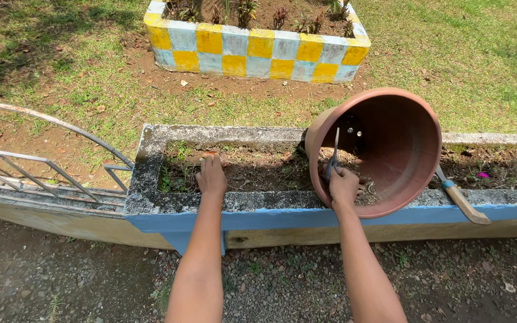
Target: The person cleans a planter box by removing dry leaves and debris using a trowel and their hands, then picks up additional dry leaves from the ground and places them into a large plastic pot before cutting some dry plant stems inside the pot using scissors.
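A large terracotta pot [402, 143] lies tilted on its side across a long concrete planter trough [151, 179], its mouth facing me. My right hand [343, 186] grips a thin metal tool [334, 152] at the pot's near rim; some dry soil and debris lies inside the pot. My left hand [211, 177] rests, fingers down, on the dry soil [252, 170] in the trough, to the left of the pot. It holds nothing that I can see.
A tool with a wooden handle [463, 202] leans on the trough's front wall right of the pot. A yellow and pale blue checkered planter [252, 54] stands on the grass behind. A metal railing [37, 161] lies at left. Gravel covers the ground below.
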